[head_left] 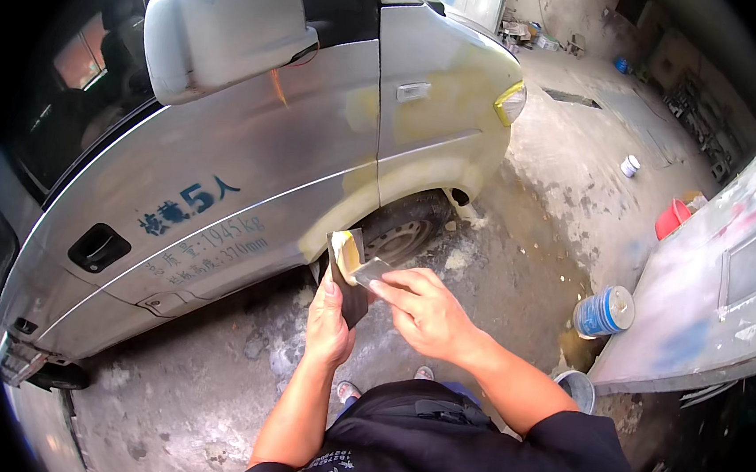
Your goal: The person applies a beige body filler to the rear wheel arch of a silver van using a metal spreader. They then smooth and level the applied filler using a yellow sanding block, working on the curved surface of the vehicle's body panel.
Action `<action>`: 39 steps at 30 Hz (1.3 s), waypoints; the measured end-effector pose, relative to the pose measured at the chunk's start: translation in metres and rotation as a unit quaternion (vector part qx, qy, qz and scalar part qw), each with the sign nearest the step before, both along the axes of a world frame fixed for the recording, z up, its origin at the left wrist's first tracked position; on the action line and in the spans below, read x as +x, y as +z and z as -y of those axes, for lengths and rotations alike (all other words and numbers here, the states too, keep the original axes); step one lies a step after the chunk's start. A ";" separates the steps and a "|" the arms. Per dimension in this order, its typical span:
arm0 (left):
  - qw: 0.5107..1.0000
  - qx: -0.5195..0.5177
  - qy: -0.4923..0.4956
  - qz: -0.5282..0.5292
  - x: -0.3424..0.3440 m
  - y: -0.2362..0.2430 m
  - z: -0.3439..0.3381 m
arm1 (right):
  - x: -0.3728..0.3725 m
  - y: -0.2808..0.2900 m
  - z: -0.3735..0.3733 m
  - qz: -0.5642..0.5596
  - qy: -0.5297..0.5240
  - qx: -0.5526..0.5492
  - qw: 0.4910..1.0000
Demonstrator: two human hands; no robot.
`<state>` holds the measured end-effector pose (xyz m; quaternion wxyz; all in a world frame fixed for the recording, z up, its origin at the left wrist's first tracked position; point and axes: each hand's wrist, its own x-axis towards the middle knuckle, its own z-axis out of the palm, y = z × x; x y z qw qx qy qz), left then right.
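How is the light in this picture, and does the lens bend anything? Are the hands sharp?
Head view: daylight brightens the concrete floor at upper right; the silver van door shows soft glare. Fisheye distortion curves the van's edges, and black corners frame the picture. The left hand with the dark board carrying yellow putty and the right hand with the flat metal scraper look fairly sharp.

Van body (250, 164): silver-grey, with dull yellow-beige filler patches around the wheel arch (345, 207) and front wing; dark blue lettering on the door. Door handle (98, 247) black. Headlight (510, 102) yellow. Mixing board (351, 278) dark, smeared with pale yellow putty; scraper blade (370, 271) grey metal. Floor (531, 212) mottled grey concrete with whitish dust. Tin (604, 311) blue and white; bucket (671, 218) red. Sleeves (467, 456) black.
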<state>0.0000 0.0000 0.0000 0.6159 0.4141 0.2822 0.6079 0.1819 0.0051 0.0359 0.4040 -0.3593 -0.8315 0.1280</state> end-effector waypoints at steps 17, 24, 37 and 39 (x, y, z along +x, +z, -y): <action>0.865 -0.133 -0.397 0.275 -0.037 0.012 0.009 | 0.027 0.051 -0.024 -0.024 0.199 0.089 0.976; 0.920 -0.112 -0.249 0.281 -0.027 0.021 0.020 | 0.064 0.011 -0.018 -0.224 0.147 -0.103 0.958; 0.945 -0.154 -0.124 0.262 -0.005 0.026 0.032 | 0.034 -0.038 0.001 -0.470 0.201 -0.439 0.738; 0.945 -0.146 -0.131 0.260 -0.010 0.023 0.029 | 0.043 -0.043 0.004 -0.484 0.201 -0.447 0.725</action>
